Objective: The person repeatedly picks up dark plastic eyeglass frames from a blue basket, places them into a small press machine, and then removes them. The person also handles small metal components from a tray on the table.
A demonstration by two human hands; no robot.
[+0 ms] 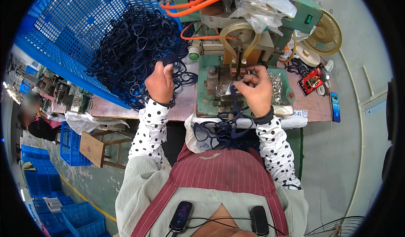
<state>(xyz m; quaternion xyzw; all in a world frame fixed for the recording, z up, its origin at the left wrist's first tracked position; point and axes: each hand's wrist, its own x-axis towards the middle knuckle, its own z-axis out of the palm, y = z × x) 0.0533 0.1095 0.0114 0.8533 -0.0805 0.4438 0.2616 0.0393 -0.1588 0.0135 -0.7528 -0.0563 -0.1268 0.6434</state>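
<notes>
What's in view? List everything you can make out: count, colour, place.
Basket: one, blue, upper left
Frames: many, navy, in basket, at machine
Machine: one, green, upper centre
Hoses: several, orange, top
Metal bits: many, silver, on machine
Fan: one, beige, upper right
Device: one, red, right
Table: one, pinkish, centre
Stool: one, brown, left
Crates: several, blue, lower left
Worker: one, dark clothes, far left
Left fingers: one set, bare, beside basket
Right fingers: one set, bare, machine front

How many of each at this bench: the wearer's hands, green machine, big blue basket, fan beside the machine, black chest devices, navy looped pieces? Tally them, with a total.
Hands (left hand, right hand): 2
Green machine: 1
Big blue basket: 1
Fan: 1
Black devices: 2
Navy looped pieces: tangled, uncountable
Total, navy pieces excluded: 7
</notes>
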